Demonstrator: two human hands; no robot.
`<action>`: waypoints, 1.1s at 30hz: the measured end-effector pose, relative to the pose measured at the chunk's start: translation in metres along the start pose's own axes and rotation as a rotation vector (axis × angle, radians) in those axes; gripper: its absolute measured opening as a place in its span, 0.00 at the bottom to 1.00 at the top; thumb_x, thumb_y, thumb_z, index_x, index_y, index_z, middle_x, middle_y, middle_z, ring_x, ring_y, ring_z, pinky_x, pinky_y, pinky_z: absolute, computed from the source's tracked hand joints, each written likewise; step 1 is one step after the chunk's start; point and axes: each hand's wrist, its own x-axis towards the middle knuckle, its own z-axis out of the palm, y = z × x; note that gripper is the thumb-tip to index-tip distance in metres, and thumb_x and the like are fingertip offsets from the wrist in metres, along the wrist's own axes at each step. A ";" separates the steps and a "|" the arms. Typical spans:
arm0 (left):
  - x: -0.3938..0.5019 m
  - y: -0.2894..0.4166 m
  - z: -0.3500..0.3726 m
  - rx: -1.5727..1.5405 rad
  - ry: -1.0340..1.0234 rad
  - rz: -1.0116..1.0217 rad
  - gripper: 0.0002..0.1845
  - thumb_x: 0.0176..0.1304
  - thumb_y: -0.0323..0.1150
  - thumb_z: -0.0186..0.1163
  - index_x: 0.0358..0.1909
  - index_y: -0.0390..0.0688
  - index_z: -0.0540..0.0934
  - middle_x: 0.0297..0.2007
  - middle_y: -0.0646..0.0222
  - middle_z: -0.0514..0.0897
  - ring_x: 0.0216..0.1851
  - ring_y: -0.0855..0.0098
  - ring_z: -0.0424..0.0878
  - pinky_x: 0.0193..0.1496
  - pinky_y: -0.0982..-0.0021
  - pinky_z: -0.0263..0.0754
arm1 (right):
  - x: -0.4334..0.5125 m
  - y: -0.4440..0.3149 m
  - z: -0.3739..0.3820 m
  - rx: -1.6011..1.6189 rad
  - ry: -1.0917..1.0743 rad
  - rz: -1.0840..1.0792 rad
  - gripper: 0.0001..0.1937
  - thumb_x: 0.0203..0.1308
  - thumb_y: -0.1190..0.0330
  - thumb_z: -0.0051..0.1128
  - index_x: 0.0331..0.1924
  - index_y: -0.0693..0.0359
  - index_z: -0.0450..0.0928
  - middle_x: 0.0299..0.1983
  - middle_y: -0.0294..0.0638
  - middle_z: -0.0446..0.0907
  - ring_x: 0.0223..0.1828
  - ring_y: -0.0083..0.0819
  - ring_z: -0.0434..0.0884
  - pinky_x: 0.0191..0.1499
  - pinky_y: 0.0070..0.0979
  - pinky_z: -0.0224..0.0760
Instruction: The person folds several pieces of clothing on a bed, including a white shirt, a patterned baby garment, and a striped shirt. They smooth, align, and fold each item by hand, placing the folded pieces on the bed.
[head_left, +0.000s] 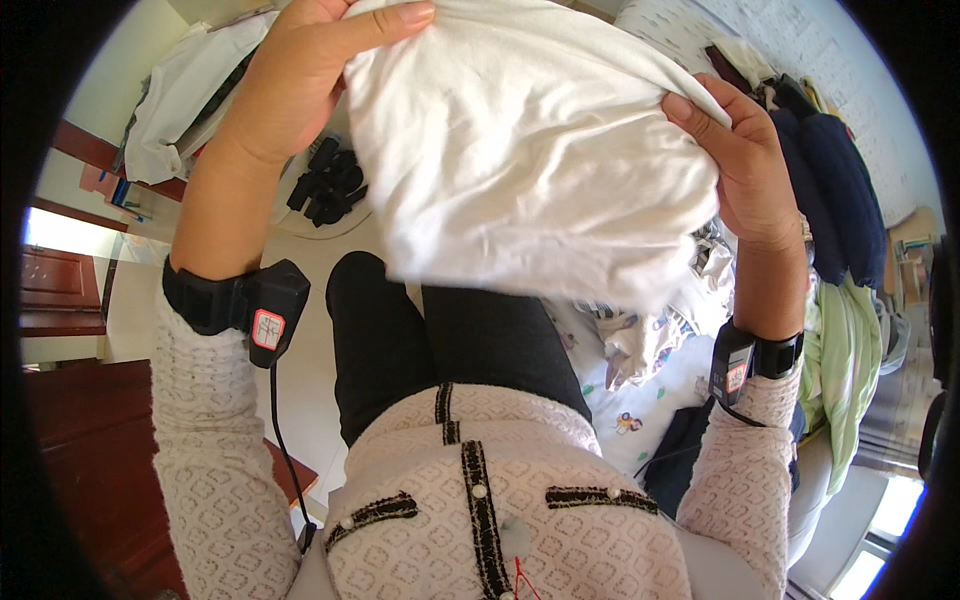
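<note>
A white piece of fabric (525, 157), probably a garment, hangs stretched between my two hands above my lap. My left hand (307, 75) pinches its upper left corner, thumb on top. At the right, my right hand (739, 154) grips the other upper edge between thumb and fingers. The cloth's lower edge is slightly blurred and hangs over my black trousers (487, 337). Some of its top edge and a few left fingers lie outside the picture or behind the cloth.
Beside my legs on the right, crumpled printed clothes (637, 345) lie on a patterned bed sheet (622, 405). Farther right are dark blue folded clothes (832, 187) and a light green cloth (840, 375). Black straps or gear (328, 180) lie at the upper left, near a white cloth (184, 90).
</note>
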 end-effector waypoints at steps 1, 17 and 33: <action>0.002 -0.003 0.000 0.054 -0.056 -0.020 0.13 0.65 0.30 0.60 0.49 0.36 0.78 0.41 0.63 0.85 0.38 0.74 0.84 0.42 0.77 0.79 | 0.000 0.002 -0.001 0.012 0.033 0.108 0.12 0.63 0.70 0.63 0.46 0.68 0.81 0.34 0.35 0.85 0.31 0.17 0.82 0.35 0.14 0.74; -0.058 -0.241 -0.004 1.004 -0.100 0.212 0.28 0.60 0.42 0.68 0.60 0.43 0.75 0.60 0.60 0.75 0.61 0.60 0.72 0.63 0.63 0.67 | -0.039 0.217 -0.014 -0.372 0.026 0.556 0.25 0.60 0.69 0.63 0.62 0.62 0.72 0.52 0.44 0.79 0.51 0.33 0.80 0.52 0.34 0.76; -0.092 -0.211 0.026 0.961 -0.601 0.121 0.22 0.56 0.26 0.56 0.54 0.41 0.77 0.48 0.56 0.83 0.49 0.53 0.79 0.55 0.59 0.72 | -0.093 0.200 0.029 -0.664 -0.240 0.157 0.19 0.54 0.74 0.58 0.52 0.61 0.80 0.48 0.49 0.82 0.55 0.47 0.78 0.60 0.38 0.69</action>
